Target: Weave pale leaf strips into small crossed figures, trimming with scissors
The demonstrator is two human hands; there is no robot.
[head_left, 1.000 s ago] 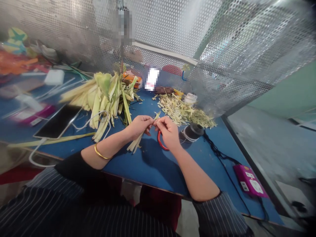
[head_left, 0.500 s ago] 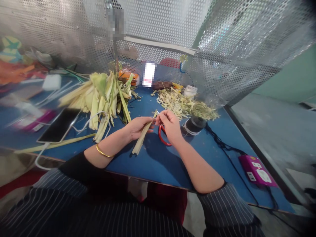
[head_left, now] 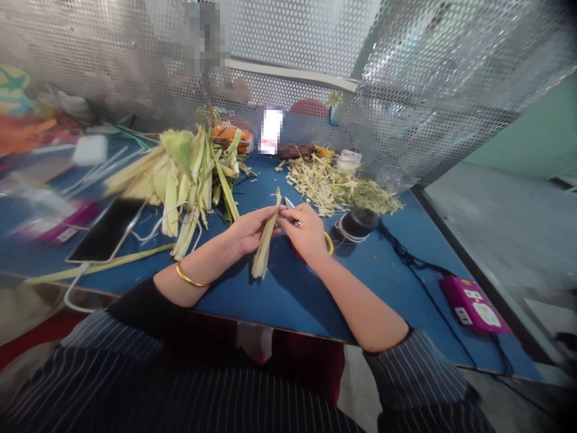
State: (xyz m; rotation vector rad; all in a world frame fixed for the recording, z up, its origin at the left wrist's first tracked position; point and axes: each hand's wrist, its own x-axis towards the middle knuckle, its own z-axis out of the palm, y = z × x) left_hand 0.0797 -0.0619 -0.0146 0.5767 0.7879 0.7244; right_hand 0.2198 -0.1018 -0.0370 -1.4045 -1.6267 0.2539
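Observation:
My left hand [head_left: 251,230] is closed on a pale, folded corn husk piece [head_left: 264,251], whose narrow tip points away from me and whose wide end hangs toward the table's front. Close beside it, my right hand [head_left: 306,231] grips a pair of scissors [head_left: 329,243] with red and yellow on the handles. The scissors' blades poke out past my fingers near the husk's tip; the rest lies hidden under my palm. A dark spool wound with white thread [head_left: 356,227] stands just right of my right hand.
A heap of corn husks [head_left: 180,174] lies left, beside a phone [head_left: 108,230] with a white cable. Husk scraps [head_left: 324,183] are piled at the back right. A magenta power strip [head_left: 475,305] with black cords rests on the blue table [head_left: 392,313]. Perforated sheeting [head_left: 297,36] rises behind.
The husk has turned more upright, its wide end swinging right. The scissors have shifted in my right hand, so the blades show beyond the fingers and a yellow handle part appears.

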